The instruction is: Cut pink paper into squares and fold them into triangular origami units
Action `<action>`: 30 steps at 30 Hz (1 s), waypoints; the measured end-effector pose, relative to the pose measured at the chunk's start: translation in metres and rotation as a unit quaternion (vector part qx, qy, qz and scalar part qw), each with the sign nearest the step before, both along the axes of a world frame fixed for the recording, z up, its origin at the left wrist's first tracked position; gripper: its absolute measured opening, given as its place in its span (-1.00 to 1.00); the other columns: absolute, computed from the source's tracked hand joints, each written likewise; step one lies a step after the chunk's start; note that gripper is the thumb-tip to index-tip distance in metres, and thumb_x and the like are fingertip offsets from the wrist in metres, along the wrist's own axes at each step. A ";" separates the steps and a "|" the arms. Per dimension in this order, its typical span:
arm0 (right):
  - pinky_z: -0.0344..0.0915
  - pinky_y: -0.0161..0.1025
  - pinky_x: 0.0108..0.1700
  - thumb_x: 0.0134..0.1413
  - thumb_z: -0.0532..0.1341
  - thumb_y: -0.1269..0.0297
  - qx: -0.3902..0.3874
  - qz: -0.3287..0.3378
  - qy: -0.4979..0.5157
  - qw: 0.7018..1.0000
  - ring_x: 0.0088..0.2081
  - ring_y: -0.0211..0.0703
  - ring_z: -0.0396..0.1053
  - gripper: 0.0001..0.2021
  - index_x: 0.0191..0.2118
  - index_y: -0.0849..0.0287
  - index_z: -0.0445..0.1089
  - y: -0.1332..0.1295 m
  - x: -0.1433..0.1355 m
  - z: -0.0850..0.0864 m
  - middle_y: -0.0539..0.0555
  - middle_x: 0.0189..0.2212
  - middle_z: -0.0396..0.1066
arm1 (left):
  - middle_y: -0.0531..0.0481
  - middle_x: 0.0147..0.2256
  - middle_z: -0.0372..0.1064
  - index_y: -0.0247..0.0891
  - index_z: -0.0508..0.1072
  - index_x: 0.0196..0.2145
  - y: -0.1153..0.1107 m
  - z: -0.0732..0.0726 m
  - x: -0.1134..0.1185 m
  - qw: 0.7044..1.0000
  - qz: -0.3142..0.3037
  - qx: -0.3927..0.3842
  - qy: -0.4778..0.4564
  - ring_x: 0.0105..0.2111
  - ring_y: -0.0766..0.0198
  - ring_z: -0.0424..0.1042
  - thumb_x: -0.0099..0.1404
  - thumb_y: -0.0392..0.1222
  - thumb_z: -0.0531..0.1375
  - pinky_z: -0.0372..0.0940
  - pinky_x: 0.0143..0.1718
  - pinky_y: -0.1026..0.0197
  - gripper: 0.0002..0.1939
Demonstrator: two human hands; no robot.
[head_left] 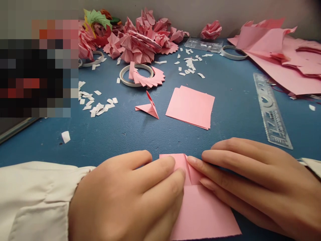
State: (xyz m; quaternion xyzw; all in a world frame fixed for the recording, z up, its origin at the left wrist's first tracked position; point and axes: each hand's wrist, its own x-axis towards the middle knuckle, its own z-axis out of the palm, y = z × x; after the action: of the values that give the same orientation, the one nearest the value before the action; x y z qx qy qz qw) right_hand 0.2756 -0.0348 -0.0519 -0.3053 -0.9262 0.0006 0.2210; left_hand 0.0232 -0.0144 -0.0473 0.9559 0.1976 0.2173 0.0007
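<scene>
A pink paper sheet [205,212] lies on the blue table at the bottom centre, its far part creased and partly folded over. My left hand [135,197] has its fingers bent together, with the fingertips pressing on the paper's far left part. From the right, my right hand [250,180] reaches in with its fingers stretched out; the fingertips rest on the folded corner near the middle crease. Beyond the hands are a stack of square pink papers [192,107] and a small folded pink piece [148,107] to its left.
Pink paper flowers [140,40] pile up at the back left. A tape roll [122,75] carries a ring of folded pink pieces [147,79]. White scraps [99,108] are scattered about. A clear ruler [272,112] and large pink sheets [271,60] lie right.
</scene>
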 end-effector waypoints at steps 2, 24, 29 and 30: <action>0.38 -0.14 -0.33 0.55 -0.06 0.47 -0.001 -0.002 0.001 1.000 -0.35 -0.22 0.38 -0.76 -0.03 0.20 0.35 0.001 -0.001 0.000 0.02 -0.29 0.52 | 0.04 -0.42 0.55 -0.17 0.51 -0.43 0.006 0.005 0.003 0.999 0.005 0.020 -0.044 -0.56 0.28 0.40 0.54 -0.41 -0.03 0.38 -0.36 0.12 -0.53; 0.33 -0.13 -0.32 0.54 -0.01 0.45 -0.020 -0.043 0.009 0.999 -0.37 -0.20 0.39 -0.77 -0.16 0.11 0.33 -0.008 -0.004 0.002 0.01 -0.34 0.48 | 0.06 -0.09 0.64 -0.36 0.53 -0.03 0.016 0.010 -0.003 0.993 -0.078 -0.087 -0.002 -0.19 0.25 0.55 0.62 -0.42 -0.04 0.33 -0.23 0.05 -0.67; 0.30 -0.18 -0.43 0.48 0.14 0.41 -0.050 -0.045 0.026 0.997 -0.45 -0.27 0.35 -0.89 -0.16 0.10 0.33 -0.011 -0.002 0.004 -0.05 -0.41 0.45 | 0.10 -0.16 0.64 -0.30 0.53 -0.09 0.009 0.002 0.000 0.996 -0.054 -0.067 -0.016 -0.20 0.26 0.54 0.64 -0.41 -0.12 0.31 -0.21 0.04 -0.58; 0.32 -0.19 -0.41 0.49 0.13 0.42 -0.045 -0.044 0.025 0.998 -0.45 -0.27 0.35 -0.87 -0.18 0.10 0.33 -0.011 -0.002 0.004 -0.05 -0.42 0.45 | 0.11 -0.16 0.64 -0.30 0.53 -0.10 0.009 0.002 0.000 0.996 -0.053 -0.069 -0.009 -0.20 0.26 0.53 0.65 -0.40 -0.13 0.30 -0.20 0.04 -0.58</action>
State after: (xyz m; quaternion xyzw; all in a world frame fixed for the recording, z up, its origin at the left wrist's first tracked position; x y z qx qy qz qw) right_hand 0.2733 -0.0458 -0.0477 -0.3558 -0.9048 0.0406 0.2302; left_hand 0.0230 -0.0056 -0.0453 0.9608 0.1610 0.2112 0.0803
